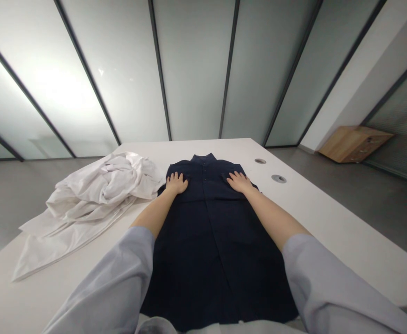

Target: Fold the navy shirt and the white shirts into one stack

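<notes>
Navy shirt dress (210,260) is laid flat on the white desk (314,208), left hand (176,183) and right hand (240,182) spread palm-down on its chest; smoothing is judged in hand, flattening toward the hem called for next

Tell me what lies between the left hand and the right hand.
The head view shows the front of a dark navy button-up garment lying between them; the left hand and the right hand both rest flat on it.
</notes>
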`<state>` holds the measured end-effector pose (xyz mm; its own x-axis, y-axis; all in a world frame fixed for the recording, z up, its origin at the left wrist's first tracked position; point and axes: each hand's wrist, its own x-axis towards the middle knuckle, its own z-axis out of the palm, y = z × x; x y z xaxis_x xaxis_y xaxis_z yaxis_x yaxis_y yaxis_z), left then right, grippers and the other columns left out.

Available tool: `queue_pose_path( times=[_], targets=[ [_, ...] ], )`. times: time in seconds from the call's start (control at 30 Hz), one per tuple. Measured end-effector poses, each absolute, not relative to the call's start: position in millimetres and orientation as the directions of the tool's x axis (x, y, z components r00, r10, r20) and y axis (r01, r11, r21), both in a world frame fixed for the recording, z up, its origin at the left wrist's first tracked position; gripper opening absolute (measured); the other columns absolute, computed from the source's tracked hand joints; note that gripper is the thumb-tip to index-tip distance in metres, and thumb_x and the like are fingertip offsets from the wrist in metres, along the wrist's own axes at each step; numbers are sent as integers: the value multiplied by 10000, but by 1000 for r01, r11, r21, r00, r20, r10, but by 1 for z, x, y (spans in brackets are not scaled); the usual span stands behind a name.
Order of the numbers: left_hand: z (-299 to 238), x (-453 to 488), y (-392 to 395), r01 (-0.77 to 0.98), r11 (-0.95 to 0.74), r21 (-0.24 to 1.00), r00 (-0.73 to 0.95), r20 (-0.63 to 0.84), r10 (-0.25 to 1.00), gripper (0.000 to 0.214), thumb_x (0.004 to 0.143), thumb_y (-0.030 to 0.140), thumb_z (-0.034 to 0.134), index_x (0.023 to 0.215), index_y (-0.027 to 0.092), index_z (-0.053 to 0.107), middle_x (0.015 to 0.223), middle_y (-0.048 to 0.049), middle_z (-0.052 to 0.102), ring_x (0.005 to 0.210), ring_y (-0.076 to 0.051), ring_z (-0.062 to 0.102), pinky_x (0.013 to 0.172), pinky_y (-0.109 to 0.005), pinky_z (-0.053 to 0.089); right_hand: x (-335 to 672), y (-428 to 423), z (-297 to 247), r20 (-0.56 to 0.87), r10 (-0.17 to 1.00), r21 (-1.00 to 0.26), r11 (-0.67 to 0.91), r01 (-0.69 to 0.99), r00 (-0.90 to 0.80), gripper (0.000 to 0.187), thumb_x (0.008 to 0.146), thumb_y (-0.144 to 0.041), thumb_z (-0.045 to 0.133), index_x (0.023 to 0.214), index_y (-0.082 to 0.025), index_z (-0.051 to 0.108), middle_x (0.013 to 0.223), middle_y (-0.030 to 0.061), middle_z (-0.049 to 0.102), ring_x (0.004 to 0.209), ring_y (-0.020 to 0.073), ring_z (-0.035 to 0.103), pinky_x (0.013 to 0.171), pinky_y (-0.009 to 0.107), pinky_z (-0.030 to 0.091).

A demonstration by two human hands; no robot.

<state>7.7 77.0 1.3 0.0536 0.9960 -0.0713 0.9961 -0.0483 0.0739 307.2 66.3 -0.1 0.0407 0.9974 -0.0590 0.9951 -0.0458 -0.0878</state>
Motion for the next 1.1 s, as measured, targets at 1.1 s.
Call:
queue_pose_path(
  times=[1.1],
  targets=[
    [9, 4, 51, 966, -255, 50, 260, -163, 952, 678, 919, 557, 340, 1473, 166, 355, 1552, -177, 271, 1427, -347, 259, 1099, -515, 297, 289, 35, -11, -41, 987, -13, 152, 988, -153, 590, 984, -448, 283, 1496, -157, 331, 1540, 167, 293, 1396, 313, 312, 1116, 466, 265]
  ],
)
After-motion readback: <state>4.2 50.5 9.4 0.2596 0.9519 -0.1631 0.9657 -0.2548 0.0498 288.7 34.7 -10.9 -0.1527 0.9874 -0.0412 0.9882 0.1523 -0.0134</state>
